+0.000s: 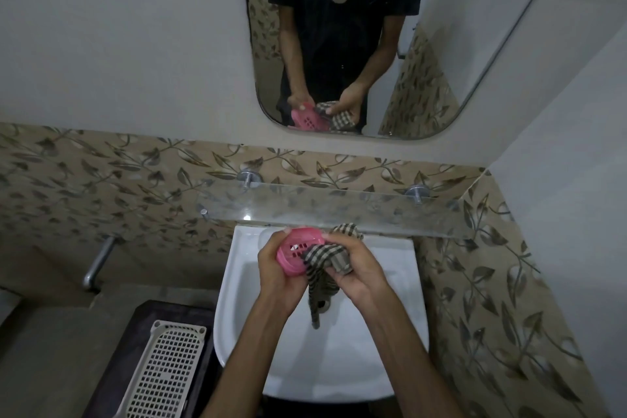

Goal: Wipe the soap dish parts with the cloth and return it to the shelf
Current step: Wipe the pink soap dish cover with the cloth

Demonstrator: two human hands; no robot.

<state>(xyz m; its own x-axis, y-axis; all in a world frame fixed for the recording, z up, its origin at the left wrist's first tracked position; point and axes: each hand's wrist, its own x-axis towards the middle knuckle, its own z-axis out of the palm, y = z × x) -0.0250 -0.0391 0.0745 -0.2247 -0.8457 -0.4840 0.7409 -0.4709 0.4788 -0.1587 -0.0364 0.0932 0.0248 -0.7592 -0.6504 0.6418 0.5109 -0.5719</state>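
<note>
Both forearms reach up from the bottom edge and meet over the white sink. The left hand curls its fingers round the pink soap dish, holding it tilted with the slotted face turned up toward the camera. The right hand grips a bunched checked cloth, pressing it against the dish's right end while a loose tail hangs down toward the drain. The dish's long axis runs roughly left to right, sloping a little between the hands, so the cloth meets it end-on. Just beyond the hands and slightly above them lies the glass shelf, fixed to the leaf-patterned wall under the mirror. Wiping looks to be under way, with the return not yet begun. The left hand, already carrying the dish, is the one placed to lift it forward onto the shelf.
</note>
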